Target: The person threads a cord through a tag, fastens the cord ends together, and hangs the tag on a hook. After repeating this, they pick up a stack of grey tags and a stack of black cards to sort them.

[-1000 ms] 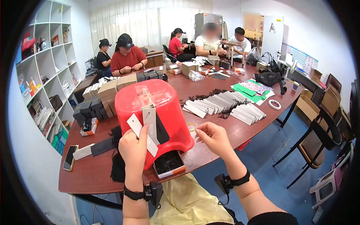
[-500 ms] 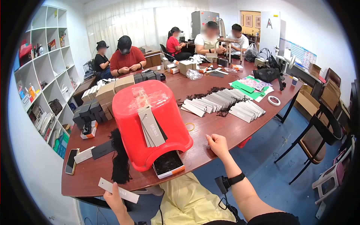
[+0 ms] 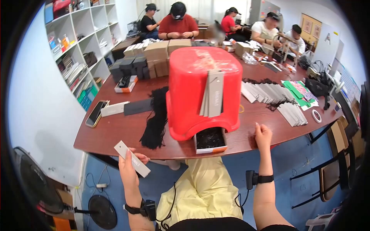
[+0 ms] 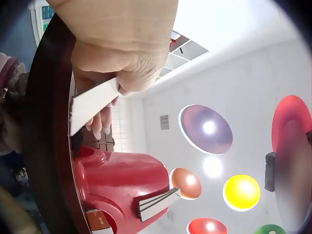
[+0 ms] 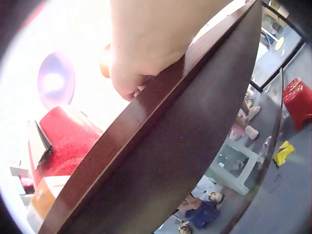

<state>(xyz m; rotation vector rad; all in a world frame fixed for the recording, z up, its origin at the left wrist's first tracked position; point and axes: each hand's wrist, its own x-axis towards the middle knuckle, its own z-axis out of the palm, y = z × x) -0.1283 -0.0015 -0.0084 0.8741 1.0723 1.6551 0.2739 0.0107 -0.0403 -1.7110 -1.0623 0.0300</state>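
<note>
My left hand (image 3: 130, 171) pinches a grey hang tag (image 3: 142, 168), lettered and with a small hole at one end, beside the table's front edge. The left wrist view shows the tag's pale face jutting from under the thumb. My right hand (image 3: 264, 136) is at the front edge of the table, its fingers curled and nothing visible in them. Between the hands stands a red plastic stool (image 3: 183, 92), with several grey tags (image 3: 214, 96) fanned out and hanging from its taped top. Under its arch sits a small box (image 3: 211, 150) of black strings (image 3: 210, 138).
A bundle of black cords (image 3: 154, 119) lies left of the stool, near a dark tag (image 3: 137, 107) and a phone (image 3: 96, 114). Rows of grey tags (image 3: 268, 93) and a tape roll (image 3: 317, 116) lie right. Brown boxes (image 3: 157, 54) stand behind; several people sit across.
My left hand has drawn a tag away from the stool, down and left past the table edge. My right hand has moved back from the yellow ring to the edge. The head view has swung left.
</note>
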